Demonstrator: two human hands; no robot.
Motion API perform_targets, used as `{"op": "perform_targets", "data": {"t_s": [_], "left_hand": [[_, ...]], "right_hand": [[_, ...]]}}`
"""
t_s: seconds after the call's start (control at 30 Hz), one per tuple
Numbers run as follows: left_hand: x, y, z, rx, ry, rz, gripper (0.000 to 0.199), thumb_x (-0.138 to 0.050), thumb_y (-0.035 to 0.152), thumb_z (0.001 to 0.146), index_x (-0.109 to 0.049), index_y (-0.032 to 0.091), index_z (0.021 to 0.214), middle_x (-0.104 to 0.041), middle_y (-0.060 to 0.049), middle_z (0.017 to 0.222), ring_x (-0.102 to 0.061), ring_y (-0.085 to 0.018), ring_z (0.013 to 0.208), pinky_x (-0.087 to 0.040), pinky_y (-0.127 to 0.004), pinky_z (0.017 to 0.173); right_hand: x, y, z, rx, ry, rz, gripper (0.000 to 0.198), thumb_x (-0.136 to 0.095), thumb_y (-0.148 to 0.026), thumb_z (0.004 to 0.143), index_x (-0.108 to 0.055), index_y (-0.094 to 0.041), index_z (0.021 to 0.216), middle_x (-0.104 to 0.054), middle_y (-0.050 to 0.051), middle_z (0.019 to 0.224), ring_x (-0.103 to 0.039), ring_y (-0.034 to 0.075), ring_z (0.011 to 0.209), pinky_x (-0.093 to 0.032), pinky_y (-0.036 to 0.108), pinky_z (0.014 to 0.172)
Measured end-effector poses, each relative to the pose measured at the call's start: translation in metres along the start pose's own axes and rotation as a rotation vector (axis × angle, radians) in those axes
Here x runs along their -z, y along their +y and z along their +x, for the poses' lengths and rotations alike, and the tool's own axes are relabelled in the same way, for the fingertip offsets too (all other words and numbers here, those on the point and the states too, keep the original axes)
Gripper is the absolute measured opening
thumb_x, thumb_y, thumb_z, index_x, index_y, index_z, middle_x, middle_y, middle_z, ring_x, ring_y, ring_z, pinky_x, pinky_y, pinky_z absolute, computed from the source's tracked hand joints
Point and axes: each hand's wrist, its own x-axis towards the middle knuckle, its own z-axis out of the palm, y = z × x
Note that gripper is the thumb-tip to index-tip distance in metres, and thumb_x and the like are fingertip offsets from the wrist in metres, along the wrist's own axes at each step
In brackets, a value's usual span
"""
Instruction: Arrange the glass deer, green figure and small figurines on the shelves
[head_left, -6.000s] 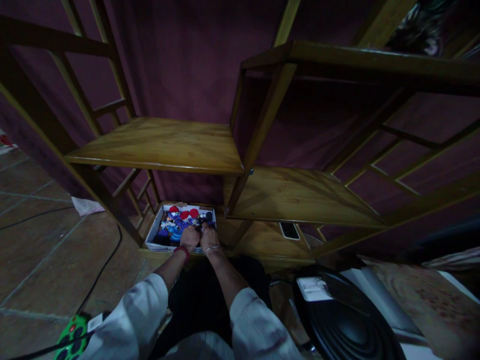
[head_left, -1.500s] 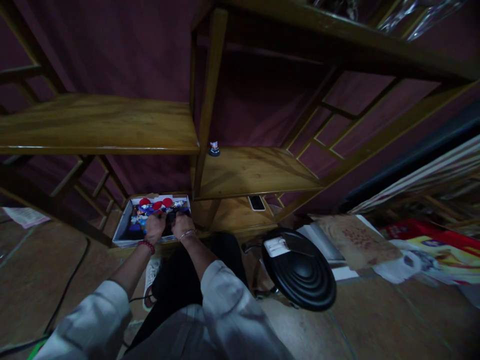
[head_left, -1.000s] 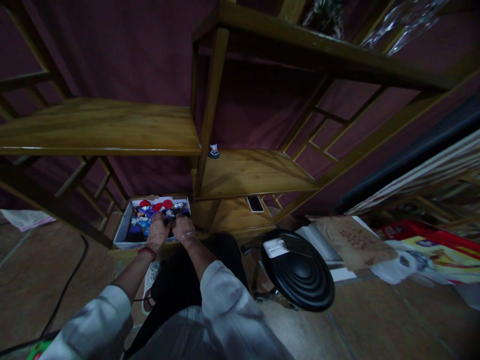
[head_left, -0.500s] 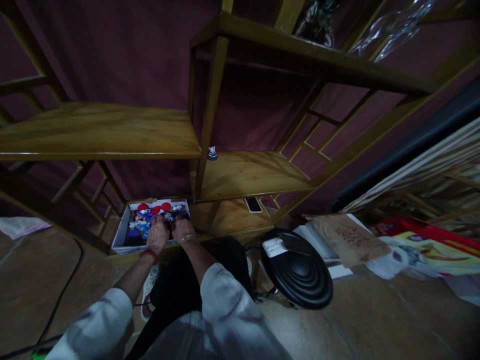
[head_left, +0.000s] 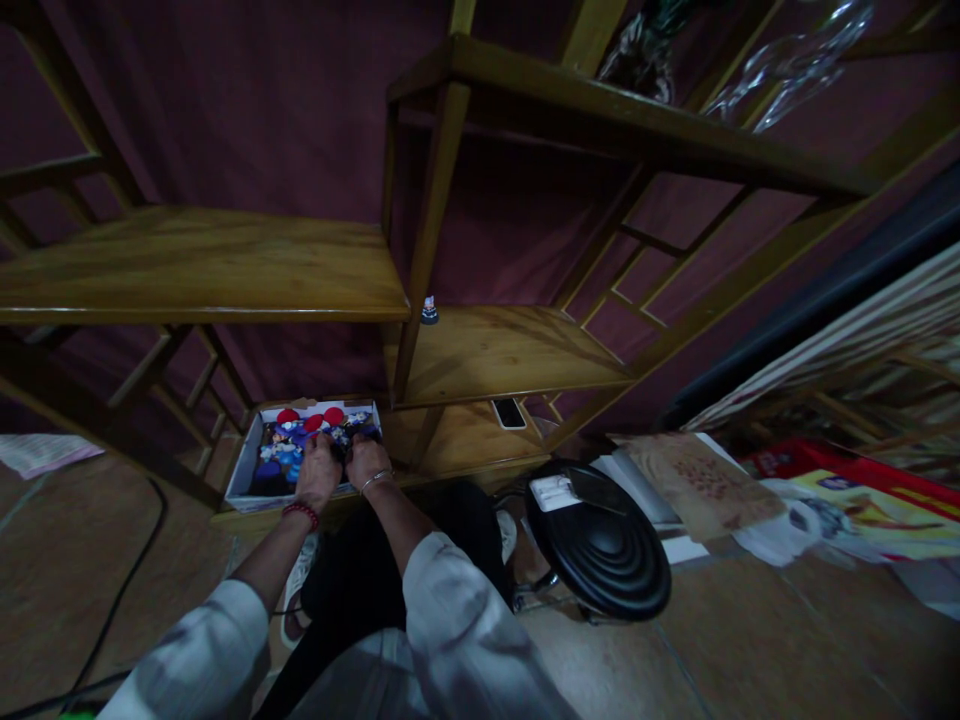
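Note:
A white cardboard box (head_left: 241, 474) sits on the lowest shelf at the lower left, filled with small figurines (head_left: 279, 455) in blue, white and red. My left hand (head_left: 319, 468) reaches over the box's front part, its fingers curled down among the figurines. Close beside it my right hand (head_left: 366, 461) is bent in the same way at the box's right side. Between the fingertips of both hands is something small and dark that I cannot make out. One small figurine (head_left: 429, 311) stands on the middle shelf by the upright post.
The wooden shelf unit (head_left: 202, 262) spans the view. A phone (head_left: 509, 413) lies on the low shelf. Right of my legs stands a black round stool (head_left: 607, 545) with a white packet (head_left: 553, 492) on it. Cardboard (head_left: 697, 480) and a red-yellow box (head_left: 877, 500) lie further right.
The view has shifted slightly, so everything appears a little lower and further right. Both hands stay together over the box, with hardly any movement.

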Motion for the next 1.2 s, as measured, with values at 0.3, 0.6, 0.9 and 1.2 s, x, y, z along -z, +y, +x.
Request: {"op": "perform_targets", "data": {"t_s": [0.3, 0.6, 0.9, 1.2], "left_hand": [[0.003, 0.001, -0.002, 0.049, 0.002, 0.049, 0.028, -0.043, 0.014, 0.077, -0.046, 0.012, 0.105, -0.05, -0.018, 0.106, -0.06, -0.023, 0.088, -0.044, -0.034, 0.074], [0.006, 0.006, -0.004, 0.023, 0.013, 0.051, 0.021, -0.042, 0.019, 0.08, -0.049, 0.012, 0.099, -0.053, -0.015, 0.1, -0.061, -0.021, 0.085, -0.044, -0.031, 0.075], [0.005, 0.005, -0.004, 0.032, 0.038, 0.033, 0.027, -0.043, 0.011, 0.074, -0.047, 0.015, 0.101, -0.051, -0.013, 0.107, -0.061, -0.02, 0.082, -0.044, -0.031, 0.073], [-0.003, -0.009, 0.007, 0.062, 0.055, -0.155, 0.033, -0.041, 0.0, 0.067, -0.05, 0.016, 0.094, -0.056, -0.009, 0.1, -0.056, -0.019, 0.096, -0.042, -0.029, 0.083]], "right_hand": [[0.003, -0.002, 0.0, -0.014, -0.026, -0.001, 0.023, -0.045, -0.018, 0.08, -0.054, -0.011, 0.1, -0.066, 0.015, 0.094, -0.064, 0.022, 0.086, -0.049, 0.029, 0.072], [0.003, -0.001, 0.0, 0.001, -0.009, 0.013, 0.022, -0.042, -0.016, 0.08, -0.055, -0.011, 0.098, -0.066, 0.015, 0.092, -0.064, 0.022, 0.084, -0.049, 0.03, 0.07], [-0.001, 0.001, 0.005, -0.02, -0.017, 0.056, 0.024, -0.043, -0.015, 0.081, -0.051, -0.009, 0.103, -0.065, 0.015, 0.094, -0.063, 0.023, 0.087, -0.048, 0.03, 0.072], [-0.003, 0.002, 0.01, -0.045, -0.018, 0.122, 0.029, -0.045, -0.013, 0.08, -0.051, -0.01, 0.108, -0.064, 0.014, 0.099, -0.061, 0.02, 0.093, -0.046, 0.026, 0.077]]}}
